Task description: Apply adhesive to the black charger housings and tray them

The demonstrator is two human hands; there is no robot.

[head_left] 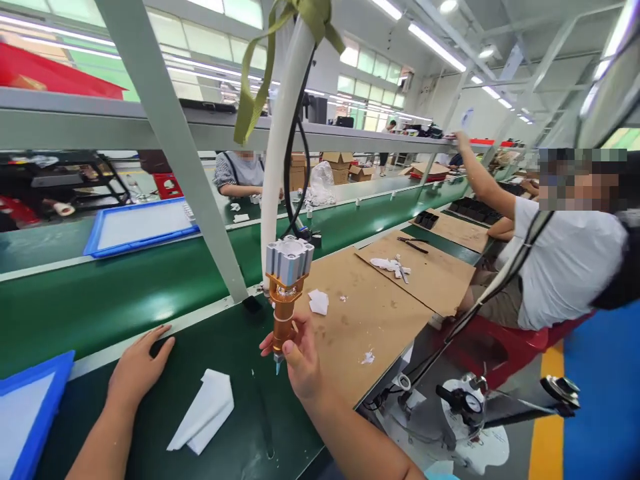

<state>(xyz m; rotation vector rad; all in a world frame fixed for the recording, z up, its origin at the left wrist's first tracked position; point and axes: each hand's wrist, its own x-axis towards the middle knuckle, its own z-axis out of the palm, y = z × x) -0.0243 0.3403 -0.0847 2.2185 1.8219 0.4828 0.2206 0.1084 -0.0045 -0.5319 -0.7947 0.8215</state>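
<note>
My right hand (pixel 299 357) grips the orange barrel of a hanging dispenser tool (pixel 286 280), which has a silver block on top and a fine tip pointing down over the green bench. White and black hoses (pixel 285 133) rise from it to the overhead frame. My left hand (pixel 137 367) lies flat and open on the green bench top, holding nothing. A folded white sheet (pixel 207 410) rests between my two hands, touching neither.
A green conveyor belt (pixel 125 293) runs behind the bench. Blue trays (pixel 140 227) sit at the far side and lower left (pixel 30 407). Cardboard mats (pixel 360 307) with white scraps lie to the right. A seated person in a white shirt (pixel 565 260) reaches up to the shelf. A pressure gauge (pixel 470 403) hangs below the bench edge.
</note>
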